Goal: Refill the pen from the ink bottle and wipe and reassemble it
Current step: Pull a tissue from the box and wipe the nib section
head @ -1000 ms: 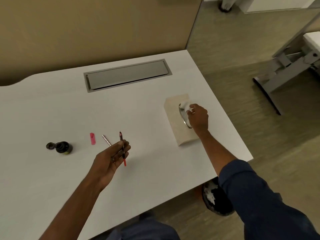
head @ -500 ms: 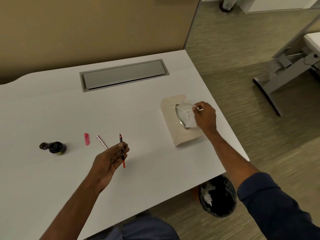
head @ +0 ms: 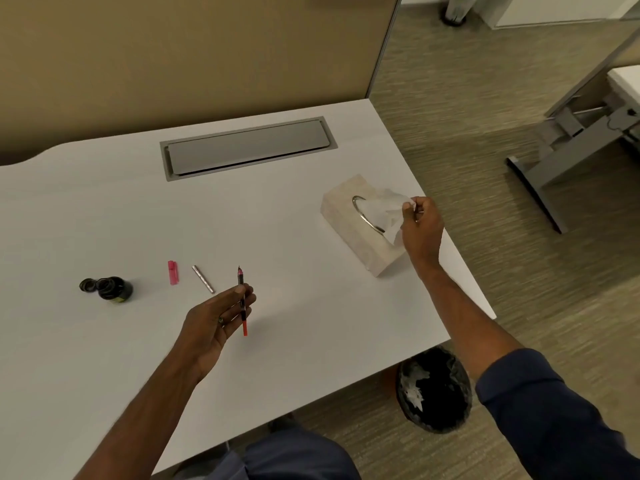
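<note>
Tissue (head: 382,211) further out in right grip (head: 420,226)

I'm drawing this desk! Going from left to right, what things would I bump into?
ink bottle → pink piece → silver tube → pen → tissue box → right hand, pinching a tissue

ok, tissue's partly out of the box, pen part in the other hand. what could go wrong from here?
1. The tissue box sits near the right edge of the desk, with nothing holding it. The right hand pinches the tissue, and a pull may drag or tip the box.
2. The left hand has only a fingertip grip on the nib section, nib up. It may slip and mark the desk.
3. The ink bottle stands open, cap beside it. A sweep could spill it.
</note>
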Tool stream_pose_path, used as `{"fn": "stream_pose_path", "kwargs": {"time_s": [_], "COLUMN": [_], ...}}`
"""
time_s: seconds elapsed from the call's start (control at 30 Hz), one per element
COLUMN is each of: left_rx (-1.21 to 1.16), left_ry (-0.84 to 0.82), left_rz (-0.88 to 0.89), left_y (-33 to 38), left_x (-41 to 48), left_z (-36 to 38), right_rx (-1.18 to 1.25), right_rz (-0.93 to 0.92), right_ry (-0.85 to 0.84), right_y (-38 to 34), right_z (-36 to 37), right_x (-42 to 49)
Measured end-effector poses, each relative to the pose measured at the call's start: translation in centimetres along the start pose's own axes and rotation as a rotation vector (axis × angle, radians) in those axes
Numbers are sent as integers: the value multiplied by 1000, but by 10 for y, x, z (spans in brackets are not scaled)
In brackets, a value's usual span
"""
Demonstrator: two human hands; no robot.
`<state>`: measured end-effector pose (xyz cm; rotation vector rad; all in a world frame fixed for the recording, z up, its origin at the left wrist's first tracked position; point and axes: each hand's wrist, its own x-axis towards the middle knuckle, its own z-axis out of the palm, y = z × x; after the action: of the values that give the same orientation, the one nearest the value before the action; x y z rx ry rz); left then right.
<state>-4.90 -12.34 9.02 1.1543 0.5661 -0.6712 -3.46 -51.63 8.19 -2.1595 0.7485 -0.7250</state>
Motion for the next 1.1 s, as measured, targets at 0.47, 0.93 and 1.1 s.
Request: {"fn": "stream_pose_path", "kwargs": {"time_s": [0.47,0.93,1.1], "left_rx": [37,46,55], "left_ry": [27,37,50], "left_rz": [28,35,36], "left_y": [-3,-4,-3], "left_x": [-10,-11,-10], "left_z": [-11,-13,-18], "right_rx": [190,-62,-443], "right_rz": [138,84,-96], "right_ry": [173,-381,-649], "right_y": [18,30,38], "right_z": [1,6,29], "right_x": [-22,-11,-7]}}
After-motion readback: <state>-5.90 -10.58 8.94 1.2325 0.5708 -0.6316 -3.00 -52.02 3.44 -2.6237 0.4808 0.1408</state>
